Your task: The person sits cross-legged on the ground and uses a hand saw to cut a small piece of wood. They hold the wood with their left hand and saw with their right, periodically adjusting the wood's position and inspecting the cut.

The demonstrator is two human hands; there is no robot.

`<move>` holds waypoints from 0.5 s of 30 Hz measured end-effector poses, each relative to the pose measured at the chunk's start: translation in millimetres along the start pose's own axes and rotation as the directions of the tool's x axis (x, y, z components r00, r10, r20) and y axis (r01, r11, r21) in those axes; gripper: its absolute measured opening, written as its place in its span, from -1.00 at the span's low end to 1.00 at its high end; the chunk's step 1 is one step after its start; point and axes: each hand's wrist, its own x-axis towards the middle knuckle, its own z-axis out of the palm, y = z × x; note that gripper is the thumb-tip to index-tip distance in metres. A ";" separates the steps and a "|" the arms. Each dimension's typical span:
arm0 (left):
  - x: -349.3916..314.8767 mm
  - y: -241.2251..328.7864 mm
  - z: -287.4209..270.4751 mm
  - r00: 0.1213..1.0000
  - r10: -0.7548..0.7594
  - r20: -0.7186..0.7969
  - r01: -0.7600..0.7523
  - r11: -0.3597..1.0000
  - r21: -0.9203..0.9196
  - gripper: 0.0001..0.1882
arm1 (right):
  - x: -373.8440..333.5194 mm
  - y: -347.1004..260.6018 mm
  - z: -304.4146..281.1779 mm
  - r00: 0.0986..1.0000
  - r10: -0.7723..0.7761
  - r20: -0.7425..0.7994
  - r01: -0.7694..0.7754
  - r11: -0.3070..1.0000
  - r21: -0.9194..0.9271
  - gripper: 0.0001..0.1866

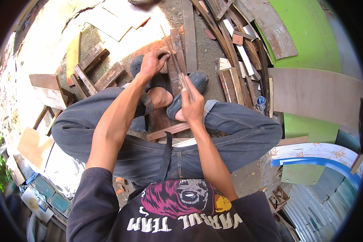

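Observation:
A long, thin brown strip [172, 53], apparently wood, slants between my two hands above my feet. My left hand [152, 63] is closed on its upper part, thumb against fingers. Lower down, my right hand [192, 103] has the strip's near end between thumb and fingers; these fingers are smeared by motion. Beneath the hands lies a brown plank [176, 74], running between my dark clogs [197, 82]. A short wooden batten [168, 131] lies crosswise between my bent legs.
Stacked timber offcuts [234, 82] lie to the right, beside a small plastic cup [261, 101]. Beyond them are a green panel [310, 36] and a curved plywood sheet [314, 94]. Scrap wood pieces [94, 58] lie at the left. A long board [189, 36] extends ahead.

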 end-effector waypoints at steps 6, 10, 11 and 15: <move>-4.2 -11.6 2.3 0.999 -0.043 -0.031 0.042 0.999 -0.027 -0.77 | -58.0 -14.5 -16.0 1.000 -0.012 0.023 0.011 0.999 0.037 -0.54; -3.5 -8.4 6.5 0.999 -0.032 -0.024 0.031 0.999 -0.028 -0.76 | -40.4 -3.2 -9.3 0.997 -0.072 0.026 0.070 0.995 0.068 -0.54; -0.7 -7.0 6.9 0.998 -0.056 0.000 0.056 0.997 -0.047 -0.76 | -17.6 -5.9 1.6 0.999 -0.051 0.007 0.051 0.999 0.005 -0.55; 3.7 -3.5 5.1 0.993 -0.102 0.065 0.105 0.993 -0.058 -0.76 | 3.7 -7.6 10.4 0.998 0.040 0.038 -0.039 0.998 -0.039 -0.53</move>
